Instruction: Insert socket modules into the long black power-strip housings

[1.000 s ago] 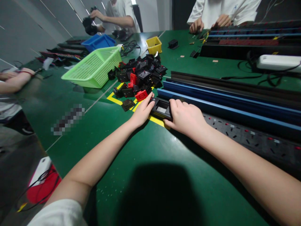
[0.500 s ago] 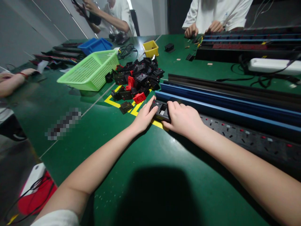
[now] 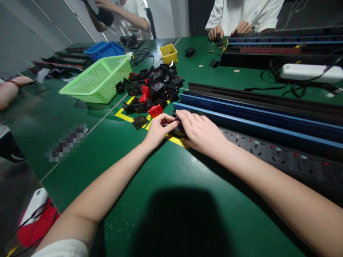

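A long black socket strip (image 3: 268, 151) with red switches lies on the green table, running to the right under my right forearm. My right hand (image 3: 200, 131) is closed over its near-left end, fingers laid across the top and covering most of that part. My left hand (image 3: 157, 131) meets it at the tip, thumb and index finger pinched on the black end (image 3: 175, 131) of the strip. Whatever sits under the fingertips is hidden. Just beyond the hands is a heap of black socket modules (image 3: 158, 85), with a red module (image 3: 155, 111) at its front.
Blue-edged rails (image 3: 241, 121) lie along the strip's far side. A green basket (image 3: 93, 80), a blue bin (image 3: 104, 50) and a yellow bin (image 3: 168, 54) stand behind. A white power strip (image 3: 308, 72) with cables is at right. Another person's hands (image 3: 227, 31) rest at the far edge.
My right hand has slid left over the strip's end, covering the square opening that showed before. My left thumb and index finger have arched into a pinch at the tip. The view has shifted slightly.
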Demonstrator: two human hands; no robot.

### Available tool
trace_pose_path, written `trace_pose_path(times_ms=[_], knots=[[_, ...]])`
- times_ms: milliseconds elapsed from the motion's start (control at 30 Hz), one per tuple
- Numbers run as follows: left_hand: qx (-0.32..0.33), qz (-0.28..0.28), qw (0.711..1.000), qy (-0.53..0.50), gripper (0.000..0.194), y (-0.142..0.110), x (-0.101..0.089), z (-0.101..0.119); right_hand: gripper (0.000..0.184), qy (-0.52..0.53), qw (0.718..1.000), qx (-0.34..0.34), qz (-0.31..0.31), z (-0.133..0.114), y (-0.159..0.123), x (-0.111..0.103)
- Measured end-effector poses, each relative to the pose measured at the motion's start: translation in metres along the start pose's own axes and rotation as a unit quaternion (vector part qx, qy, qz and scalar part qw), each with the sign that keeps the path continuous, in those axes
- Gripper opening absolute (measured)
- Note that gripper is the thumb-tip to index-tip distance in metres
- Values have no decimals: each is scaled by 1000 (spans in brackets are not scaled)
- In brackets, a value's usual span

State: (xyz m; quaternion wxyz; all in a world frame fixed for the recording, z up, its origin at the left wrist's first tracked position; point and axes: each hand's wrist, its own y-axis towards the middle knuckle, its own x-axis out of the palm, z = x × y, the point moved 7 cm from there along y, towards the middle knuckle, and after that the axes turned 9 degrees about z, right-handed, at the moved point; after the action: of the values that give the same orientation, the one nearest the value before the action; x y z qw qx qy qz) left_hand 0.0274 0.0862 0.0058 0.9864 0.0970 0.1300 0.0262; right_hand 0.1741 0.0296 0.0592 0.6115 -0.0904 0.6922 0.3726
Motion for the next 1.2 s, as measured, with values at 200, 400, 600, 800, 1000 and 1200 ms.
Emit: trace_pose_path(times_ms=[200,400,600,800,1000,1200], knots=[[-14,1,1000,-22,36,1,-1,-2,68,24,999,-30,5,-3,-2,4],[7,27,999,-30,37,3,-3,-6,68,-1,999,-46,-10,-4,2,6],[19,104,993,-50,43,1,-9,-16,61,2,999,-31,-22,-3,3,6],[-12,134,989,-57,41,2,-14,-19,79,10,996,-78,-35,-8,0,9],[-17,120,988,-95,43,3,-11,-18,67,-1,997,-68,-35,-7,3,11],[-26,125,986,-107,44,5,-11,-22,43,-18,998,-54,-8,-8,4,8]])
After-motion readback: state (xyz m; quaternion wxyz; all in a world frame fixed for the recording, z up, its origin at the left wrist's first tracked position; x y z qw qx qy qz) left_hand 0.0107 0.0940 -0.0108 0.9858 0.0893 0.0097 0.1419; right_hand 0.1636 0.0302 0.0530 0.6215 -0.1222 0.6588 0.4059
